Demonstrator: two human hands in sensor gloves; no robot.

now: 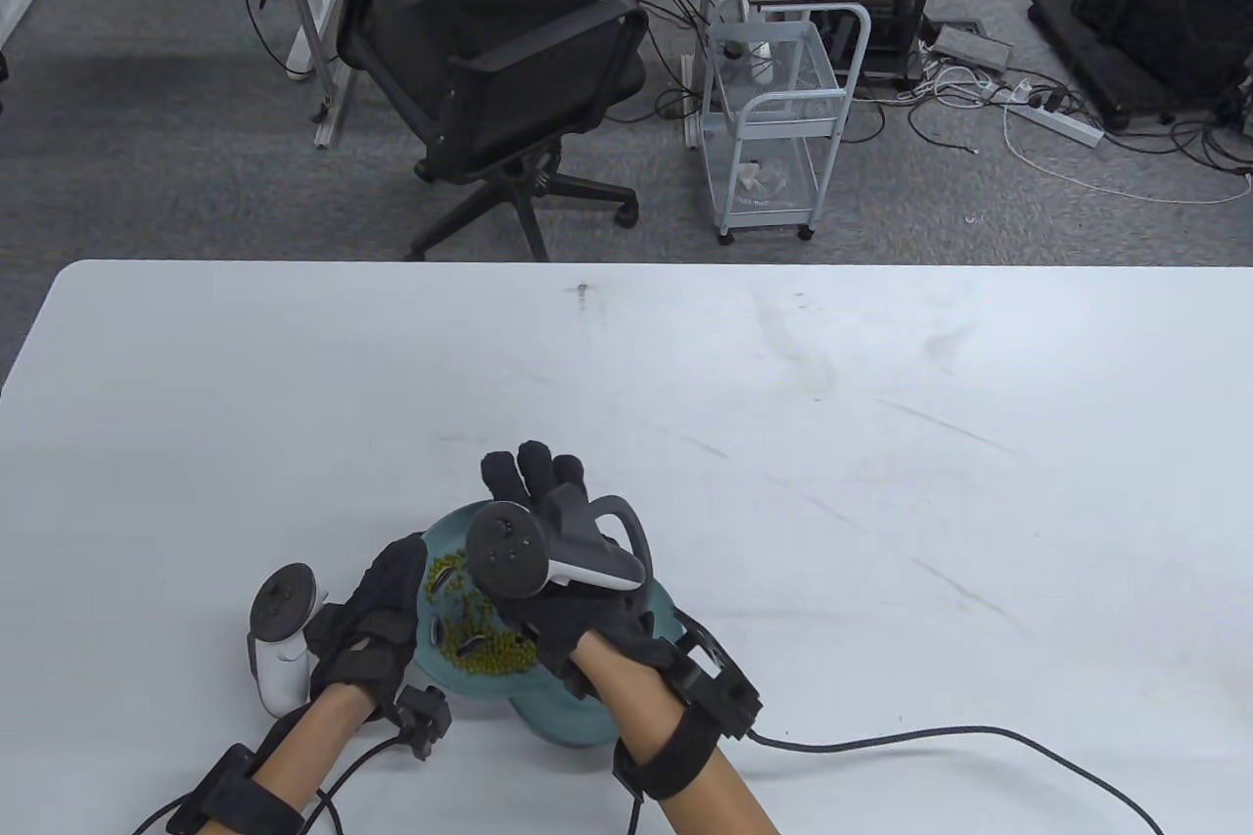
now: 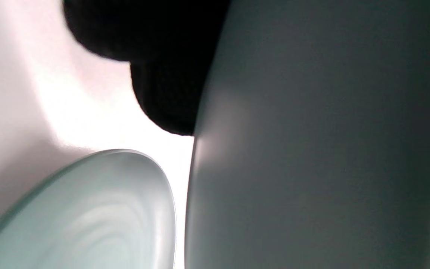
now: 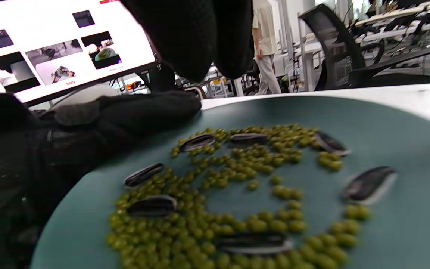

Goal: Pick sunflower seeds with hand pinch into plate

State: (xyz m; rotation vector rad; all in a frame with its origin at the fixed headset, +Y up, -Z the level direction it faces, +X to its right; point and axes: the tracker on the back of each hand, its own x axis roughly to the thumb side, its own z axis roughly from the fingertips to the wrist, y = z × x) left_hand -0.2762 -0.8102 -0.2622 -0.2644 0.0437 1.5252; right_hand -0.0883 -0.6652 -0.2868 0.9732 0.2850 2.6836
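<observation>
Several sunflower seeds (image 3: 151, 206), about seven countable in the right wrist view, lie scattered among a heap of small green beans (image 3: 233, 194) on a teal dish (image 3: 386, 123) at the near edge of the white table (image 1: 783, 365). A second, paler plate (image 2: 99, 216) shows in the left wrist view, just beside the dish; in the table view only a teal edge pokes out near the right wrist, so probably that is the target, though its inside is hidden and I cannot say whether any seeds are in it.

Left hand (image 1: 377, 620): rests against the left rim of the dish, fingers laid along the edge, seemingly steadying it; nothing pinched that I can see.

Right hand (image 1: 563, 571): hovers over the dish, fingertips (image 3: 200, 41) hanging above the far side of the bean heap. Two tips sit close together, but whether a seed is between them cannot be told; the contact point is out of view.

Judgement on progress: sorting is early or mid-way at best. Many seeds remain in the beans, each still needing a pinch, lift and transfer.
</observation>
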